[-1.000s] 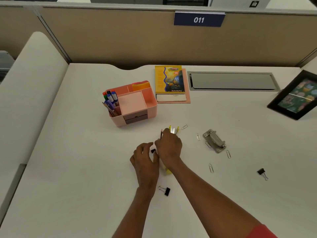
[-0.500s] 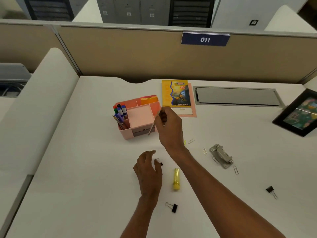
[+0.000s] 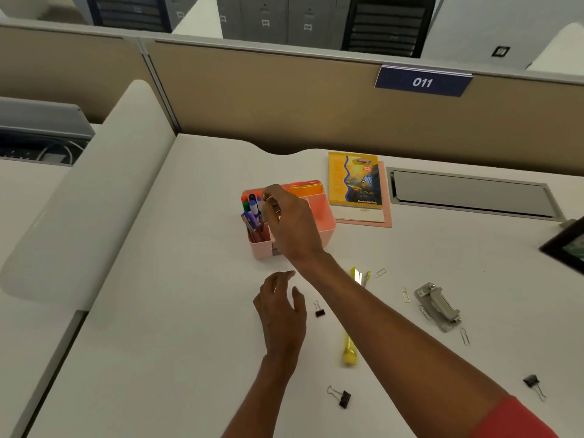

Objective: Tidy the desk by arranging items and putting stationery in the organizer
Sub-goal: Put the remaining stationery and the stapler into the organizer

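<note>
Broadly, the white desk (image 3: pixel 189 311) carries the pink organizer (image 3: pixel 325 229) toward its back, with a yellow book (image 3: pixel 354 181) just beside it on the right. Over the organizer's left compartment, where markers (image 3: pixel 251 203) stand upright, the right hand (image 3: pixel 290 226) pinches a slim grey pen (image 3: pixel 262 216) between thumb and curled fingertips, and the pen's lower end seems to sit among the markers. The left hand (image 3: pixel 281 314) is low over the desk, nearer the person, with fingers loosely spread and holding nothing. The step in hand looks like dropping this pen into that compartment. Next the pinch must loosen so the pen stands with the markers. Then the loose things need gathering: a metal tool (image 3: pixel 437 306), a yellow highlighter (image 3: pixel 349 352), 3 binder clips (image 3: pixel 343 398) and several paper clips (image 3: pixel 464 336).
</note>
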`<state>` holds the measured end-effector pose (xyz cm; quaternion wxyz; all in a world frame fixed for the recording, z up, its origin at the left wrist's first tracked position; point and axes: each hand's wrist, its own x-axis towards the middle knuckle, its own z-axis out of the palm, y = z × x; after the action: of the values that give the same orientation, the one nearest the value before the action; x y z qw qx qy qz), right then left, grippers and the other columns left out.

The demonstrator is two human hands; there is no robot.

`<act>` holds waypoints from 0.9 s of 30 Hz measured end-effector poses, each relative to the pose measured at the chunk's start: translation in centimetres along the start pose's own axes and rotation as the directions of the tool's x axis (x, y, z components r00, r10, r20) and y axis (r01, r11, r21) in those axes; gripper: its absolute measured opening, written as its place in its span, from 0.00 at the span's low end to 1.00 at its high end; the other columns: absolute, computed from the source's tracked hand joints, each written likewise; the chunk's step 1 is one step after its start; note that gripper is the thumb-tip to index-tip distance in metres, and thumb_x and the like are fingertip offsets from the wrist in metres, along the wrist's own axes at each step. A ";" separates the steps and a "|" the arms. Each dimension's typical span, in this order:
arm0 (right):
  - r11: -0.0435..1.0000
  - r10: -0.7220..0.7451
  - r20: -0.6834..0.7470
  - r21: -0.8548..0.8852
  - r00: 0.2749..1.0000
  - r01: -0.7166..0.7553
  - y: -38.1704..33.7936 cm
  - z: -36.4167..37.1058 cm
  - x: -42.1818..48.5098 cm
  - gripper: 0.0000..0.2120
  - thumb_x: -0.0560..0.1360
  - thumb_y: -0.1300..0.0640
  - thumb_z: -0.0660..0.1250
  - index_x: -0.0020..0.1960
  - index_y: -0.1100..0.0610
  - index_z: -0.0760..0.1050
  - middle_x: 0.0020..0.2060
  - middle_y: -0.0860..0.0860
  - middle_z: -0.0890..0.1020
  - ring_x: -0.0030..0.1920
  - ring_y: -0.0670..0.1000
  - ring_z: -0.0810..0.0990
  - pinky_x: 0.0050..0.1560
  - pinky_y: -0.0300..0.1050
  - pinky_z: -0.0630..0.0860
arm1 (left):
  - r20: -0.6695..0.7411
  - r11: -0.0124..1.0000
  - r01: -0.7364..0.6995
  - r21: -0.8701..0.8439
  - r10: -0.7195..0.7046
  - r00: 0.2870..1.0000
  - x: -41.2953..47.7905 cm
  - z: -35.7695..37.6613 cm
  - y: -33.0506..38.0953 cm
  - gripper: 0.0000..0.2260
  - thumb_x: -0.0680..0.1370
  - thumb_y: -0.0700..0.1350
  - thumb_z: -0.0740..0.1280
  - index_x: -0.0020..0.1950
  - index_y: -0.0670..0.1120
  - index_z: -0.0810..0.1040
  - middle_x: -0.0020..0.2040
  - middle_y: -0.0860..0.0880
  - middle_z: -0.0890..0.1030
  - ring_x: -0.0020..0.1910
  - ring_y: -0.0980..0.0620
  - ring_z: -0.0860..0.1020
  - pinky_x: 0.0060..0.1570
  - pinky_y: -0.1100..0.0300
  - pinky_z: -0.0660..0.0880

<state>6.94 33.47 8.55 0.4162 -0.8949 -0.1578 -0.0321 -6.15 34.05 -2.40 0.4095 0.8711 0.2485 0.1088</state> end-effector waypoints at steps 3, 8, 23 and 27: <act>0.993 0.010 0.086 -0.121 0.996 0.001 0.5 0.8 0.3 0.13 0.80 0.51 0.66 0.63 0.53 0.77 0.58 0.52 0.83 0.54 0.51 0.81 0.57 0.44 0.79 | 0.049 1.000 -0.009 -0.017 0.010 0.999 0.3 -0.2 0.0 0.15 0.79 0.44 0.68 0.66 0.52 0.75 0.66 0.51 0.76 0.65 0.50 0.72 0.65 0.53 0.71; 0.979 0.056 0.169 -0.203 0.984 -0.021 1.3 1.6 0.6 0.14 0.79 0.52 0.68 0.64 0.52 0.79 0.58 0.53 0.81 0.56 0.52 0.79 0.57 0.44 0.77 | 0.145 0.999 -0.015 -0.036 0.020 0.989 0.2 0.1 -0.1 0.18 0.79 0.48 0.68 0.68 0.54 0.72 0.69 0.52 0.73 0.68 0.51 0.69 0.64 0.58 0.67; 0.861 0.452 0.001 -0.262 0.892 -0.436 12.0 -6.0 -17.2 0.10 0.77 0.47 0.69 0.56 0.45 0.73 0.46 0.41 0.77 0.40 0.42 0.76 0.42 0.39 0.72 | 0.175 0.986 -0.165 -0.014 0.165 0.971 -1.4 1.6 -0.6 0.14 0.80 0.42 0.64 0.64 0.54 0.75 0.64 0.56 0.74 0.65 0.57 0.70 0.64 0.64 0.61; 0.785 0.584 0.018 -0.269 0.812 -0.558 12.2 -5.5 -21.9 0.20 0.75 0.41 0.70 0.61 0.48 0.68 0.51 0.45 0.77 0.49 0.46 0.79 0.47 0.41 0.75 | 0.180 0.985 -0.172 -0.011 0.171 0.969 -2.8 1.7 -1.1 0.14 0.80 0.40 0.64 0.64 0.53 0.75 0.63 0.56 0.75 0.65 0.57 0.70 0.63 0.65 0.62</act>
<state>-9.60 16.36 -0.96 0.2813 -0.9462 0.1051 0.1207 -8.29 32.06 -4.31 0.4175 0.8965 0.1342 0.0638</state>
